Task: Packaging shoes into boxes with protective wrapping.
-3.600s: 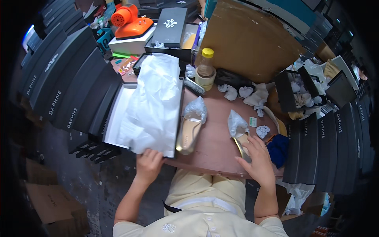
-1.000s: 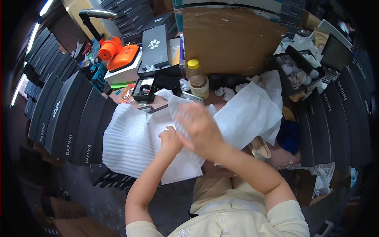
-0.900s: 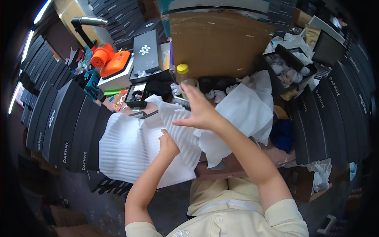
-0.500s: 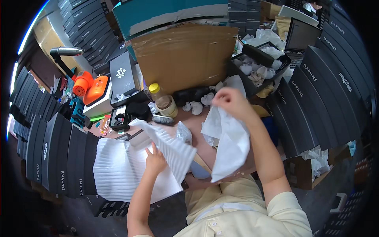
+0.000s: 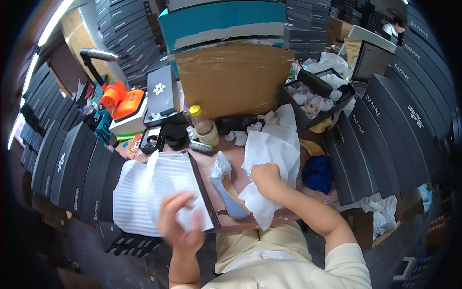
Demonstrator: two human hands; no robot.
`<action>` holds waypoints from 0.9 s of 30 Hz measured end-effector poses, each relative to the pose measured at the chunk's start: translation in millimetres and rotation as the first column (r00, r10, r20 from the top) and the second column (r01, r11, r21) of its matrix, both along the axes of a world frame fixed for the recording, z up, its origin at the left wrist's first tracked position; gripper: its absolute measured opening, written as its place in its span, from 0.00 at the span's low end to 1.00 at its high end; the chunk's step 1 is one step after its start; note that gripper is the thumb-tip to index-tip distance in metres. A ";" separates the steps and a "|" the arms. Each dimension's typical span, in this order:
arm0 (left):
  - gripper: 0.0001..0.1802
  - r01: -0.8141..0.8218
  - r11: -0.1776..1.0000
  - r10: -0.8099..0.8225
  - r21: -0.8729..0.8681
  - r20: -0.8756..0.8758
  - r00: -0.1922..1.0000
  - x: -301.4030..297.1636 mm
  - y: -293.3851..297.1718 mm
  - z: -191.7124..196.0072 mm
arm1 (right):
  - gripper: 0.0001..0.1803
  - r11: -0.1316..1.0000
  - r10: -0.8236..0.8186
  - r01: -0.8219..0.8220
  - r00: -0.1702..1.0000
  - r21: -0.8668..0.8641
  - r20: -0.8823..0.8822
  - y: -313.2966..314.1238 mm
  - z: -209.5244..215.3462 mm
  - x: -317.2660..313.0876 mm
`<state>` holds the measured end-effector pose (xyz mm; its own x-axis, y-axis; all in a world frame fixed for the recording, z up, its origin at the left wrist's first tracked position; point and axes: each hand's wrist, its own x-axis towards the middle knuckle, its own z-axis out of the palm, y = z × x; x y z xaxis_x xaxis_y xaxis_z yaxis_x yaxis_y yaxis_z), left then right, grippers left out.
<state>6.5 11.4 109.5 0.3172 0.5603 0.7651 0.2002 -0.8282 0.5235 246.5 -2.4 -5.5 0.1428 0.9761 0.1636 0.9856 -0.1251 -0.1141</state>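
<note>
Pinkish table (image 5: 237, 163), person standing at its near edge. Left hand (image 5: 180, 224) low over the near side of an open dark box (image 5: 202, 191); blurred, fingers loosely bent, thumb held apart, so open, nothing seen in it. Right hand (image 5: 266, 177) on white tissue paper (image 5: 274, 150), fingers curled closed; cannot tell whether paper is pinched inside. Grey-blue shoe (image 5: 231, 200) on the table between box and tissue, front end wrapped in crumpled thin wrapping (image 5: 221, 166), back end toward the person. White ribbed foam sheet (image 5: 132, 200) spread over the box's left side, beside a row of dark shoeboxes (image 5: 79, 173). Beyond the shoe: a brush (image 5: 201, 146), a bottle (image 5: 198, 114) with yellow cap, small crumpled paper wads (image 5: 238, 137). Dark blue cloth (image 5: 317, 174) right of the tissue; more dark shoeboxes (image 5: 380, 135) farther right. Brown cardboard panel (image 5: 236, 84) upright at the back, orange device (image 5: 129, 103) to its left, black box (image 5: 297, 118) of crumpled paper to its right.
</note>
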 end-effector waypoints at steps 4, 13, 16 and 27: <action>0.22 0.193 0.635 -0.126 -0.748 0.147 0.981 11.0 53.0 -24.7 | 0.06 0.849 0.326 -0.338 0.940 0.405 0.101 -37.1 54.5 -19.0; 0.37 0.584 -0.091 -0.493 -0.807 0.546 0.678 11.1 96.6 2.5 | 0.10 0.603 0.623 -0.335 0.764 0.724 -0.165 -93.7 100.8 -17.4; 0.31 0.597 -0.044 -0.502 -0.801 0.535 0.680 6.4 91.0 18.2 | 0.10 0.608 0.597 -0.329 0.789 0.722 -0.143 -91.0 94.5 -9.0; 0.13 -0.230 0.966 0.222 0.117 0.079 0.972 -75.8 110.6 66.7 | 0.26 0.971 0.087 0.088 0.739 0.223 -0.668 -79.0 34.9 -58.7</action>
